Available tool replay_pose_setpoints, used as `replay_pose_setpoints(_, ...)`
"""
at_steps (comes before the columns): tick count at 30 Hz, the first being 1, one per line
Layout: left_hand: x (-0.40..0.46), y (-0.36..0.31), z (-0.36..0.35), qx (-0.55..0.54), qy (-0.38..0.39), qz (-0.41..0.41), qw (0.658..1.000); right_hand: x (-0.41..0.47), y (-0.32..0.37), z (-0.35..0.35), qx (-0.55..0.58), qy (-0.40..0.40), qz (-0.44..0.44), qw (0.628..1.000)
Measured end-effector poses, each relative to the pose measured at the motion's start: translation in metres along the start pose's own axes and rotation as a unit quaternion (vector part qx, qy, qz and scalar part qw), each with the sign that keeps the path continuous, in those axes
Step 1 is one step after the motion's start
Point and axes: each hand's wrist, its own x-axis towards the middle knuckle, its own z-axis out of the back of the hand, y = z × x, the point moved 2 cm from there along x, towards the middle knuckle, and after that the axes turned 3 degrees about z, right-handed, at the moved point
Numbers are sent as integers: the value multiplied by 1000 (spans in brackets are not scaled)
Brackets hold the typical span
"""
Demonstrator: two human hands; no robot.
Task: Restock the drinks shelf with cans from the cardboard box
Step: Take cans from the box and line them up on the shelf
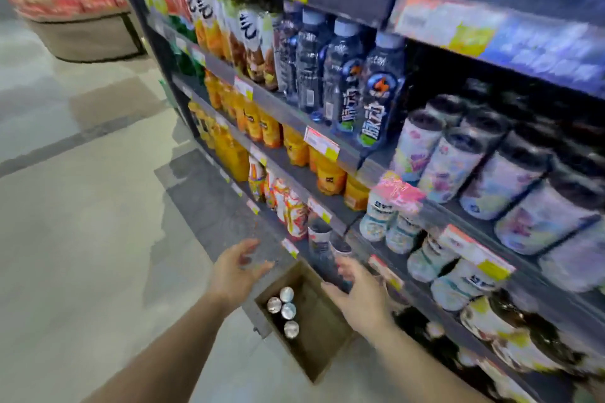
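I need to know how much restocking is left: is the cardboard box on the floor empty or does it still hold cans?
Not empty. The open cardboard box holds four cans standing upright at one end; the rest looks bare.

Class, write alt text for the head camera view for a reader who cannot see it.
Two open hands, left and right, reach down over a cardboard box on the floor holding four cans, beside shelves stocked with bottles and cans.

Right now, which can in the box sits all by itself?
The can nearest the camera in the cardboard box. The other three cans huddle together, touching; this one stands apart from them.
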Motion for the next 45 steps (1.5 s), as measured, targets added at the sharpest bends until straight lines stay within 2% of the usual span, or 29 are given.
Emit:
replay_pose_setpoints(5, 55, 91, -54, 1, 36, 30, 999, 42, -89, -76, -2, 19, -45, 999)
replay_pose_setpoints(10, 114, 185, -121, 4, 120, 14, 993, 82, -188, -170, 6, 10, -85, 996)
replay_pose_setpoints(14, 157, 262, -163, 15, 142, 4, 990, 99, -265, -253, 18, 13, -130, 991)
replay_pose_setpoints(18, 197, 311, -196, 31, 186, -20, 982, 127, -318, -311, 47, -2, -160, 986)
replay_pose_setpoints(24, 233, 345, -229, 58, 257, -86, 961, 155, -360, -353, 55, -24, -173, 983)
replay_pose_setpoints(30, 245, 366, -237, 65, 269, -122, 953, 153, -368, -377, 17, 9, -206, 978)
replay_pose_setpoints(36, 246, 377, -241, 91, 281, -134, 946, 147, -365, -362, -38, 9, -201, 979)
replay_pose_setpoints(39, 248, 374, -248, 172, 311, -179, 917, 144, -365, -347, -26, -11, -206, 978)
replay_pose_setpoints(42, 251, 367, -258, 311, 341, -277, 843, 142, -365, -326, -21, -35, -190, 981)
replay_pose_setpoints(45, 254, 370, -267, 416, 367, -318, 769, 142, -365, -306, -29, -51, -172, 983)
